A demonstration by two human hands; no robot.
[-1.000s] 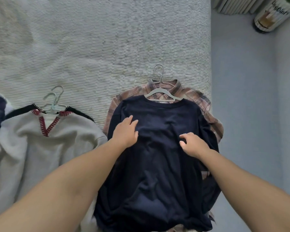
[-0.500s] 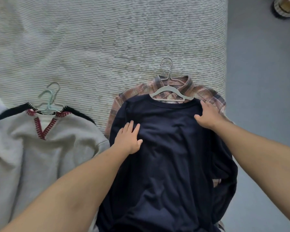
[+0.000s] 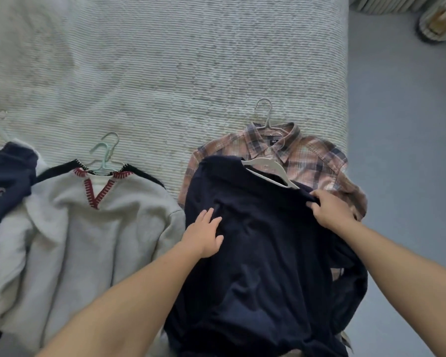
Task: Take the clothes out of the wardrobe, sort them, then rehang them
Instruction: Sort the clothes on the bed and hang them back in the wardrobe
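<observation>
I'm mid-sort on the bed (image 3: 165, 73): my right hand (image 3: 330, 212) pinches the navy sweatshirt (image 3: 263, 253) at its shoulder, left hand (image 3: 204, 235) flat, fingers spread, on its chest. It lies over the plaid shirt (image 3: 307, 155), right side. Next I'd slip off the white hanger (image 3: 268, 167).

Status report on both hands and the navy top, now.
Left hand flat on navy top. Right hand grips its right shoulder, white hanger half exposed. Plaid shirt underneath.
</observation>
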